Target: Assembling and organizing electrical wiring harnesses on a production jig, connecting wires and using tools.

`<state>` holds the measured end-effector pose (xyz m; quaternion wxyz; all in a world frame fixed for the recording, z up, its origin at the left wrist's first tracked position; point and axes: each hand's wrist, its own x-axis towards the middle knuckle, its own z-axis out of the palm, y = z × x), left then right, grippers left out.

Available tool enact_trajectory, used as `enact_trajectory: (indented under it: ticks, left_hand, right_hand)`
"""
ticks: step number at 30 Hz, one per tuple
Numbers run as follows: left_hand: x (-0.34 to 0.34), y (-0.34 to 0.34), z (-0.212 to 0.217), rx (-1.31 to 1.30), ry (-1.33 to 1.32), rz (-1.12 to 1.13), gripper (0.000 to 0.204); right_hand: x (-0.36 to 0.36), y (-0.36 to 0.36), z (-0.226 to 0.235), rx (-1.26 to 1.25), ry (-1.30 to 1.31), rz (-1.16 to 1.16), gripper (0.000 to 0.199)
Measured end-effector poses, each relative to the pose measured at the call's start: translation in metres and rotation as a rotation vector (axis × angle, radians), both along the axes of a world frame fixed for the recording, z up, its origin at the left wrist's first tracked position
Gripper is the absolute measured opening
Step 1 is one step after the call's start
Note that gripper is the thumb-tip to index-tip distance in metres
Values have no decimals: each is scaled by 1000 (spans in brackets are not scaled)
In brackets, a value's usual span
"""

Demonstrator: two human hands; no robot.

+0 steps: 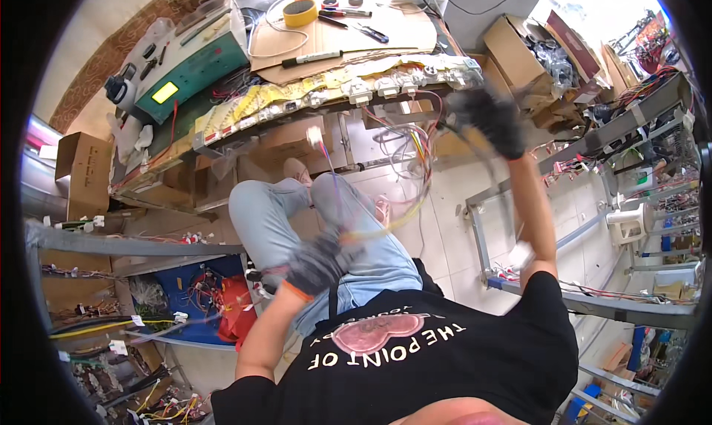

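Note:
My left hand (323,262), in a dark grey glove with an orange cuff, is low over my lap, blurred, with its fingers closed round the end of a wire harness (426,158). The harness has yellow, red, white and other coloured wires. It loops up from that hand to the row of white connectors (360,91) along the table's front edge. My right hand (492,119), gloved in black, is raised at the right end of this row. Motion smears its fingers, so what they hold cannot be made out. A loose white connector (315,137) hangs on thin wires below the edge.
A green tester box (204,76) with a lit display stands at the table's left. Yellow tape (300,13), a marker (311,58) and pens lie on cardboard (400,35). Metal racks (133,239) hung with wires flank me; an open carton (512,54) stands far right.

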<state>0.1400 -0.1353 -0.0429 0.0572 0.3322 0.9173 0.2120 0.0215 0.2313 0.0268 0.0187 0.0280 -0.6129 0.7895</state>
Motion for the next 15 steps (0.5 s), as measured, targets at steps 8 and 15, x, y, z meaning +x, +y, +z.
enact_trajectory:
  ticks: [8, 15]
  left_hand:
    - [102, 3, -13, 111, -278, -564, 21]
    - [85, 15, 29, -216, -407, -660, 24]
  right_hand:
    - [-101, -82, -148, -422, -128, 587, 24]
    - [149, -17, -174, 1630, 279, 525, 25]
